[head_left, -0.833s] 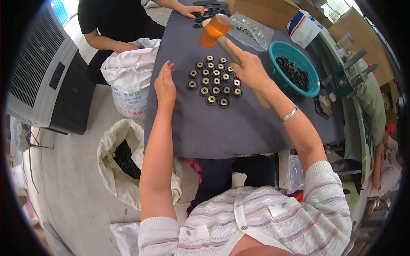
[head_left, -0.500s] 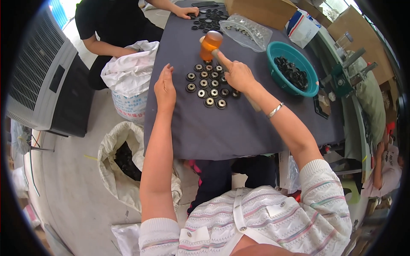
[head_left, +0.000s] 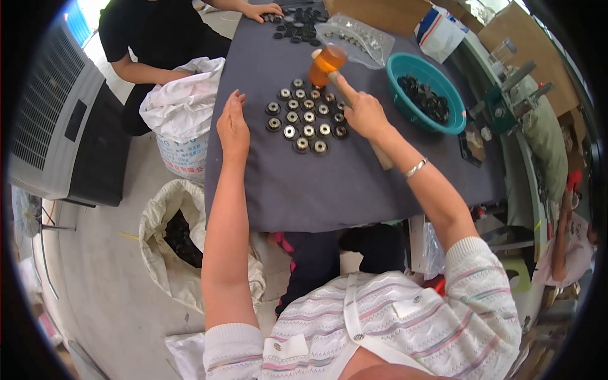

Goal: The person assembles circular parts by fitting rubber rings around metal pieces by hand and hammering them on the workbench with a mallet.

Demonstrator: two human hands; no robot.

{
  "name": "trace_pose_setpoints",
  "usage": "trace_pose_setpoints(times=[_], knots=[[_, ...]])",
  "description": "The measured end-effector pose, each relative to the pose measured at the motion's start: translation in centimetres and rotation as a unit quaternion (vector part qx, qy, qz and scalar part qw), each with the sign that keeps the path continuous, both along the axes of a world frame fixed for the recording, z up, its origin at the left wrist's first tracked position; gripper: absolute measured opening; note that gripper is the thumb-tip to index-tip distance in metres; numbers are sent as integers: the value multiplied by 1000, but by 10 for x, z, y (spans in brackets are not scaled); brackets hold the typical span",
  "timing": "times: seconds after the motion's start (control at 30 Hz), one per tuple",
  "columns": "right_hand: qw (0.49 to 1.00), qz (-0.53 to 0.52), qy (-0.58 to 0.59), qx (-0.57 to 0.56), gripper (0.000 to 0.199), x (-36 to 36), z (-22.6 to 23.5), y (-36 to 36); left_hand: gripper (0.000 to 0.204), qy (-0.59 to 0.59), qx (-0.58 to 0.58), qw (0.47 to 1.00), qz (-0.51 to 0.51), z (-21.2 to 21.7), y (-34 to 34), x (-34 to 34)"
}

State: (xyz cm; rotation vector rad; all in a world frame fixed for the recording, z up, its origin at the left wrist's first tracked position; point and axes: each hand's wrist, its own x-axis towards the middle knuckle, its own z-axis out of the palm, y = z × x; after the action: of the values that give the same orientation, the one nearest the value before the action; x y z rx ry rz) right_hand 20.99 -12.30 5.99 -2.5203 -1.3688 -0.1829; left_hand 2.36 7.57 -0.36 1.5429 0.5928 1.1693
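Observation:
My right hand (head_left: 367, 116) grips the wooden handle of a mallet (head_left: 326, 65) with an amber, see-through head. The mallet head stands at the far right edge of a cluster of round black wheels with metal bearing centres (head_left: 308, 116), right over one of them; whether it touches is hard to tell. My left hand (head_left: 233, 132) is held edge-up just left of the cluster, fingers stretched out, with nothing in it. The wheels lie close together on the dark grey tablecloth (head_left: 304, 190).
A teal basin (head_left: 394, 95) of black parts stands right of the mallet. Beyond lie a clear bag of metal pieces (head_left: 361, 41) and more black parts (head_left: 297, 28) beside a co-worker's hand (head_left: 263, 12). Sacks (head_left: 183, 152) stand left of the table; a green machine (head_left: 500, 107) is at right.
My right hand has carried the mallet rightward over the cluster, from one far wheel to another. My left hand keeps its place beside the wheels. The whole view has shifted slightly.

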Motion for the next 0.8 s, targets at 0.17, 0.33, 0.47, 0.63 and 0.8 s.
trace_pose_setpoints(times=[0.17,0.33,0.47,0.63,0.8], knots=[[998,44,39,39,76,9,10,-1,52,7,4,1000,8,-5,4,1],[989,95,39,102,74,-22,39,-13,52,7,4,1000,3,-2,3,0],[994,97,-38,-25,75,-31,8,-7,50,-5,-4,1000,6,2,-2,1],[997,79,12,-24,78,-29,16,-3,49,2,-5,1000,2,-1,1,3],[989,128,40,63,77,-34,30,-10,49,-6,-9,1000,8,-1,3,1]])
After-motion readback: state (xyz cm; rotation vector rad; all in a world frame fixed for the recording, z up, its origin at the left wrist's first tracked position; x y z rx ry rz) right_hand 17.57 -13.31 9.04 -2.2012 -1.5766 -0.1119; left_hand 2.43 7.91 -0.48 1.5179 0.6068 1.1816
